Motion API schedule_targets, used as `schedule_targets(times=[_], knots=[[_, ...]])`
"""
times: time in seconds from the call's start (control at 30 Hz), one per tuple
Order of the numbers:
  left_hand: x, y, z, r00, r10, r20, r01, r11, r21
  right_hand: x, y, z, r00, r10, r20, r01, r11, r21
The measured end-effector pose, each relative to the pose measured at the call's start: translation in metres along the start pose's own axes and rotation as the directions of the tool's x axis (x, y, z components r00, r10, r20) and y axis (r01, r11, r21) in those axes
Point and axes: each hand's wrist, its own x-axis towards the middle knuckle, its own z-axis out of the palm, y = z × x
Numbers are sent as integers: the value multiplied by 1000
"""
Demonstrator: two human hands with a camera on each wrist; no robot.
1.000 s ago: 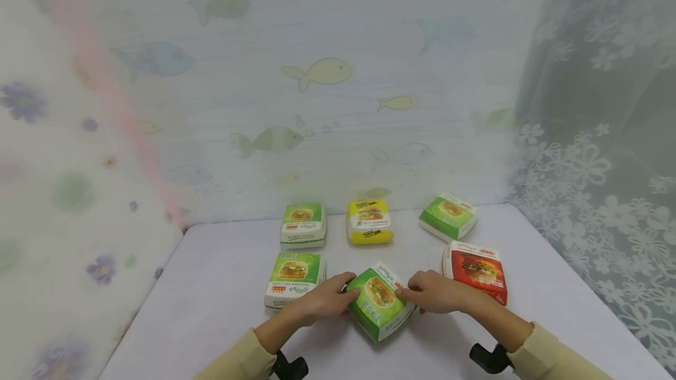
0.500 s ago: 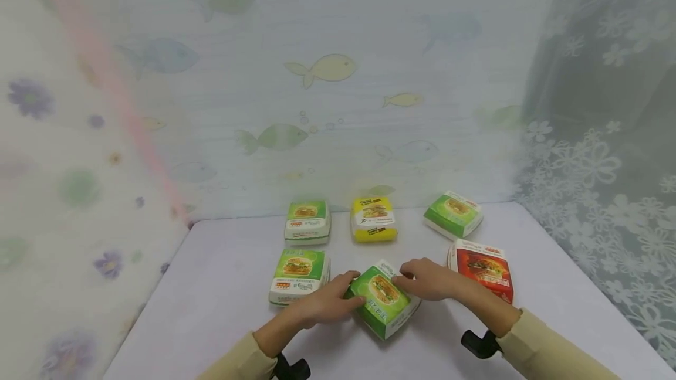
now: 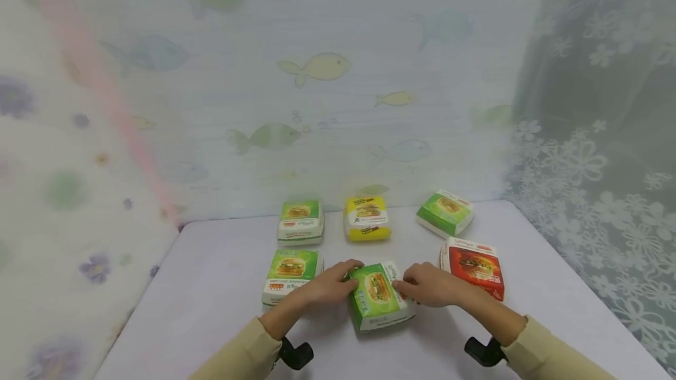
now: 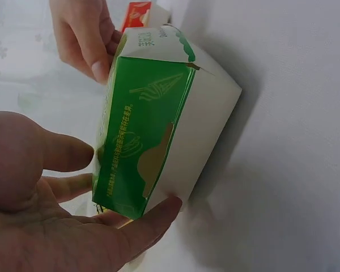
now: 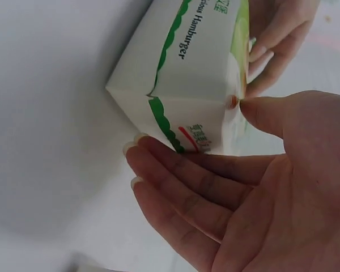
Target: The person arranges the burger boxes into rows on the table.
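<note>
A green-and-white hamburger box (image 3: 379,298) sits at the near middle of the table, between my two hands. My left hand (image 3: 333,284) holds its left side. In the left wrist view, the thumb lies at the top edge of the green side wall (image 4: 141,124) and the fingers reach along its lower end. On the opposite side my right hand (image 3: 430,285) grips the box. In the right wrist view, the thumb (image 5: 263,113) presses the top edge while the fingers lie against the white side wall, fairly straight. Whether the box's bottom touches the table cannot be made out.
Green boxes stand at the left (image 3: 290,274), back left (image 3: 300,223) and back right (image 3: 446,213). A yellow box (image 3: 367,219) is at the back middle. Right of my right hand lies a red box (image 3: 472,267). A fish-patterned curtain (image 3: 322,133) hangs behind the table (image 3: 211,286).
The hamburger box has turned, so its near edge now faces me more squarely. The left hand has shifted toward the box's far left corner. The right hand has come slightly nearer me.
</note>
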Motion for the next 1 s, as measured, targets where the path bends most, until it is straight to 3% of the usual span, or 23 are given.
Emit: schedule_targets(times=[0.17, 0.33, 0.57, 0.87, 1.0], knots=[[-6, 0, 4, 998, -57, -25, 57, 998, -15, 5, -3, -5, 999, 7, -34, -8, 1000, -27], [-13, 1, 8, 995, -95, -10, 94, 994, -50, 15, -4, -8, 998, -28, -57, 27, 999, -27], [-12, 0, 10, 998, -70, 9, 70, 996, -51, 21, 2, -5, 999, -48, 13, 47, 998, 48], [2, -2, 2, 1000, 4, 29, -7, 995, 99, 7, 9, -2, 1000, 28, -7, -27, 998, 51], [7, -2, 2, 999, 14, 40, -17, 996, 83, 2, 10, -3, 999, 34, -2, -34, 998, 52]])
